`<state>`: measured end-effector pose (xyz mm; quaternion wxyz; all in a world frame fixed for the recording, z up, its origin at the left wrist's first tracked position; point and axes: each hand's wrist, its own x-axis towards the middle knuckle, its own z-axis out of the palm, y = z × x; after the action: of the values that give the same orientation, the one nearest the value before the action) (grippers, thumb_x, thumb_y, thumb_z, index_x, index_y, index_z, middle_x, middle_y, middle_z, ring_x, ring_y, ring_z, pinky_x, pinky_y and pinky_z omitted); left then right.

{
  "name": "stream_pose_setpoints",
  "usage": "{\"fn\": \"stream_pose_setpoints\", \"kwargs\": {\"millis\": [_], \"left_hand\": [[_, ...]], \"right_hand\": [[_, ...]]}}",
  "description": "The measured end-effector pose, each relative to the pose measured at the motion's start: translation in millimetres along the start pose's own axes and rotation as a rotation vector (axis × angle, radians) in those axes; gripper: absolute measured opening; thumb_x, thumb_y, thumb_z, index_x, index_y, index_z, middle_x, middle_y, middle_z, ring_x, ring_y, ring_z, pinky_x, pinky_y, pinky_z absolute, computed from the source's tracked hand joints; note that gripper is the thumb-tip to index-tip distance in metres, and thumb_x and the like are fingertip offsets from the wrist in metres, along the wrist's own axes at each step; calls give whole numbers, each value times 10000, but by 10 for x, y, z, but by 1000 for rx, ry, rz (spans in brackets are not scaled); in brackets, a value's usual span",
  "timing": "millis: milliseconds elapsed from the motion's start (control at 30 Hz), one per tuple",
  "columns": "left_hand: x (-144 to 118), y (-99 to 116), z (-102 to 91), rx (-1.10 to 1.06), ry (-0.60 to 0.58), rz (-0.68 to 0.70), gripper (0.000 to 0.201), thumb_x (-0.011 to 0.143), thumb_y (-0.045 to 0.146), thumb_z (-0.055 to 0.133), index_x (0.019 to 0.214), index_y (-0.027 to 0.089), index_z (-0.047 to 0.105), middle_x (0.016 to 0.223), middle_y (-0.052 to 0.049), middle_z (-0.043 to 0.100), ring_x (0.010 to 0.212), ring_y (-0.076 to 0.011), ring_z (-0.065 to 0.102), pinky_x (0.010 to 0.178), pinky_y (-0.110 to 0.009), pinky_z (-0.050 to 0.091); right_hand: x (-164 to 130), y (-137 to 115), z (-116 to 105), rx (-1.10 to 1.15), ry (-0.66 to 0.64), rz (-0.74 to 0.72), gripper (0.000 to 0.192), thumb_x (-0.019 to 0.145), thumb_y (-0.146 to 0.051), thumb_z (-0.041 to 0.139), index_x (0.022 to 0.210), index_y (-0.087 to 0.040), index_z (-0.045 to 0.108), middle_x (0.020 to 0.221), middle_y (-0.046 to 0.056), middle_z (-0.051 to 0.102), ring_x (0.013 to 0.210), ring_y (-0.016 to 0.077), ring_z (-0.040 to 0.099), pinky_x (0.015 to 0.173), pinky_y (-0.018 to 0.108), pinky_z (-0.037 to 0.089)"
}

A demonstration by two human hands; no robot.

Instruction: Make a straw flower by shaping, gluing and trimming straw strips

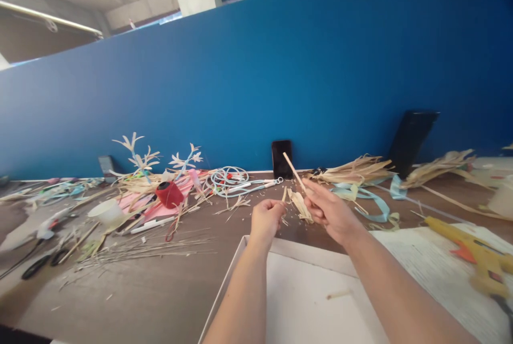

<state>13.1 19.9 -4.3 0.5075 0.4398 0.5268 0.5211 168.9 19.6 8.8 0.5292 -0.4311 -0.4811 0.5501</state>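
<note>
Scissors (38, 265): black-handled, lying flat at the far left of the brown table (132, 301).
Cup (107, 211): white, tipped on its side, left of the red spool.
Pink sheet (144, 202): flat under the spool, half buried in straw scraps.
Paper flowers (138, 158): pale branching cut-outs that stand up behind the pink sheet, in front of the blue wall (256, 77).
Red spool (169, 194): lying on its side on the pink sheet.
Thin stalks (148, 249): a loose fan of long dry stems on the table, left of the white tray.
Blue cord (230, 179): coiled in loops near the back edge of the table.
White tray (304, 301): shallow, its rim under both forearms; one short stick piece lies inside it.
Left hand (266, 218): clenched into a loose fist, pinching a bit of dry straw at its top, just left of the right hand.
Phone (281, 158): dark, propped upright against the wall behind the hands.
Stick (294, 170): thin, pale wood, tilted up and to the left, its lower end gripped by the right hand.
Straw strips (300, 204): dry, tan, hanging between the two hands, just below the stick.
Right hand (331, 210): closed around the stick's lower end, fingers curled, above the tray's far rim.
Straw bundle (352, 170): lying on the table behind the right hand.
Blue ribbon (371, 198): curling across the table, right of the hands.
Glue gun (479, 256): yellow with an orange trigger, resting on printed paper (433, 274) at the right.
</note>
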Motion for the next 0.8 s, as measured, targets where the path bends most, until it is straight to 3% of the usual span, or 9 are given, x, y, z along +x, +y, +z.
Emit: {"fn": "stream_pose_setpoints", "kwargs": {"millis": [100, 200, 400, 467, 533, 600, 667, 733, 800], "left_hand": [[-18, 11, 4, -13, -41, 22, 199, 656, 335, 618, 705, 143, 601, 546, 15, 531, 409, -54, 387, 385, -178, 277], [-35, 17, 4, 37, -27, 56, 165, 669, 317, 597, 670, 153, 575, 500, 34, 486, 398, -55, 373, 395, -179, 284], [-19, -19, -9, 188, 14, 152, 121, 665, 278, 580, 646, 158, 580, 539, 25, 515, 434, -63, 406, 430, -178, 308], [-9, -36, -12, 200, 5, 143, 112, 663, 268, 574, 656, 159, 597, 536, 23, 522, 432, -68, 410, 426, -180, 307], [-2, -45, -11, 197, -7, 116, 105, 659, 259, 572, 668, 161, 611, 532, 23, 524, 417, -68, 403, 411, -184, 301], [-3, -42, -7, 184, -17, 74, 97, 653, 247, 570, 676, 163, 613, 516, 29, 513, 395, -69, 393, 391, -191, 294], [-11, -30, -2, 170, -24, 44, 97, 658, 250, 567, 681, 164, 606, 501, 33, 501, 379, -71, 387, 376, -197, 290], [-21, -16, 2, 161, -26, 47, 105, 672, 270, 566, 678, 168, 588, 496, 36, 494, 372, -71, 388, 372, -198, 292], [-26, -9, 6, 160, -26, 70, 118, 688, 291, 559, 678, 174, 569, 494, 41, 488, 367, -70, 390, 373, -196, 292]], "right_hand": [[-34, 13, 69, -13, -173, 120, 584, 735, -403, 628, 1281, -249, 487, 658, -15, 550, 445, 66, 337, 383, 182, 171], [-32, 57, 144, -176, -206, 80, 464, 753, -411, 600, 1179, -227, 598, 610, -21, 539, 437, 63, 322, 394, 190, 184], [58, 134, 90, -603, 29, -215, 298, 776, -327, 533, 1018, -295, 704, 634, -6, 607, 561, 138, 485, 527, 257, 359], [83, 119, 4, -574, 184, -197, 334, 776, -331, 522, 1067, -290, 682, 652, -3, 605, 519, 128, 462, 500, 256, 348], [80, 72, -76, -379, 260, -117, 433, 777, -369, 529, 1193, -267, 598, 654, -4, 581, 452, 100, 386, 433, 235, 294], [46, 17, -113, -128, 150, -18, 566, 764, -398, 562, 1306, -263, 475, 663, -13, 559, 423, 78, 326, 388, 208, 220], [0, -12, -95, 14, -65, 83, 650, 740, -401, 609, 1345, -276, 407, 674, -17, 555, 425, 65, 314, 379, 188, 167], [-32, 4, -38, 5, -219, 161, 642, 723, -401, 640, 1319, -265, 444, 663, -16, 557, 431, 57, 321, 383, 178, 145], [-33, 56, 28, -68, -268, 177, 581, 723, -419, 640, 1260, -233, 521, 635, -17, 547, 429, 52, 314, 387, 179, 139]]}}
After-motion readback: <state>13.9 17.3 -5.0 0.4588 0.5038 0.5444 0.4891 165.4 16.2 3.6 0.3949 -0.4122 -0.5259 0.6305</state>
